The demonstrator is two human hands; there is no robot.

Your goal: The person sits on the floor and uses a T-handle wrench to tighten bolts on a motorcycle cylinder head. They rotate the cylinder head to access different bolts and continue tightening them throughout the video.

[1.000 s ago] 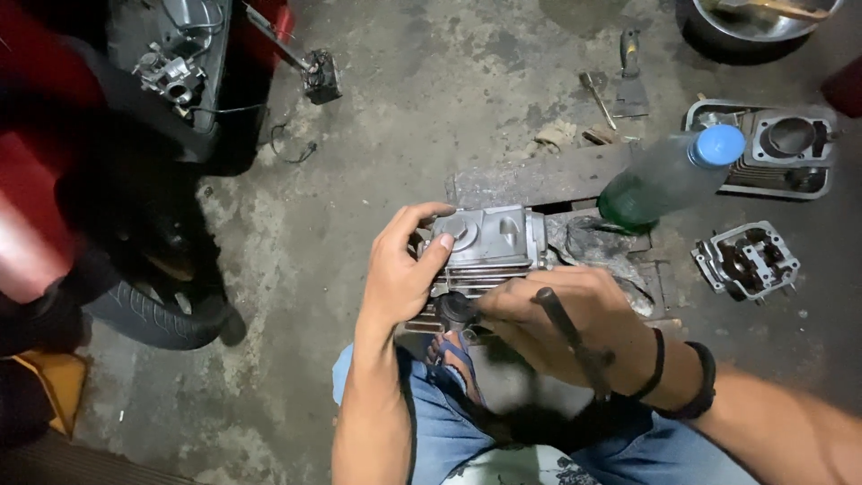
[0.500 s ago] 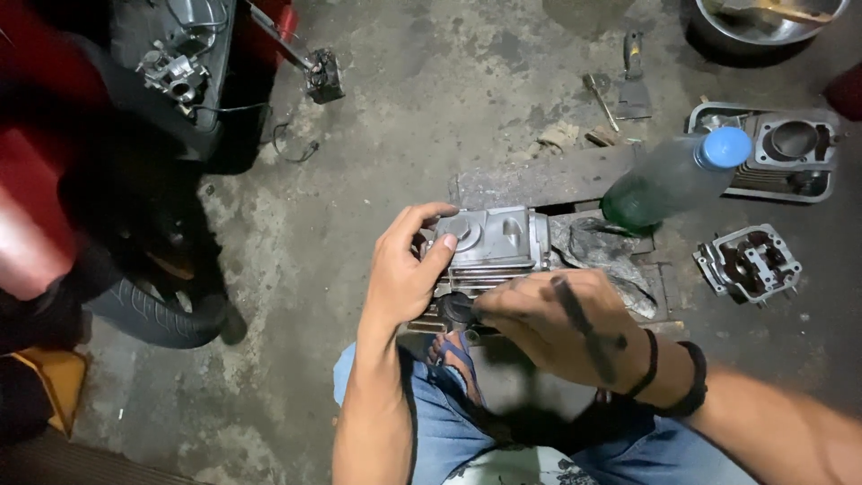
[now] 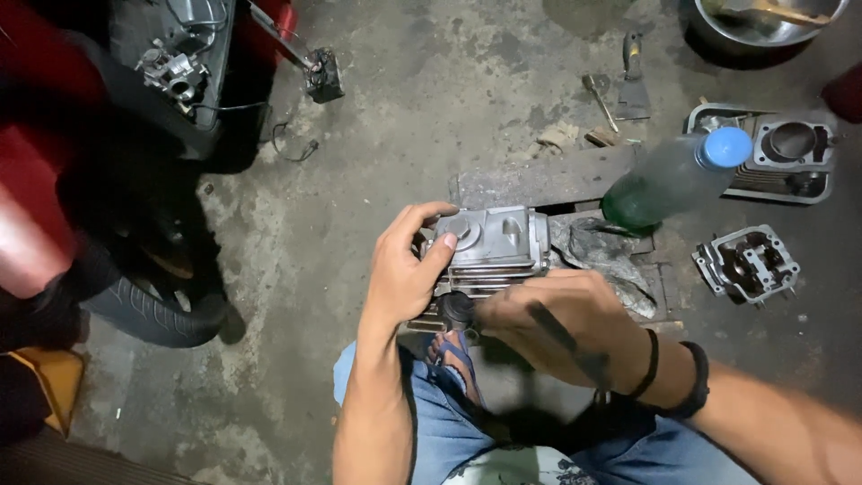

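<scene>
Little has shifted since the earlier frame: the right hand (image 3: pixel 557 319) has edged slightly along the ribbed grey metal engine cylinder (image 3: pixel 492 244). The left hand (image 3: pixel 404 269) clamps the cylinder's end, fingers (image 3: pixel 422 216) curled over its top. The right fingers close around a dark round part (image 3: pixel 456 310) just under the left thumb. Beyond, a green-liquid plastic bottle (image 3: pixel 669 180) has a blue cap.

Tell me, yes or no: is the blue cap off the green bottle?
No, the blue cap sits on the neck of the green bottle, which lies on the floor beside the wooden block.
</scene>
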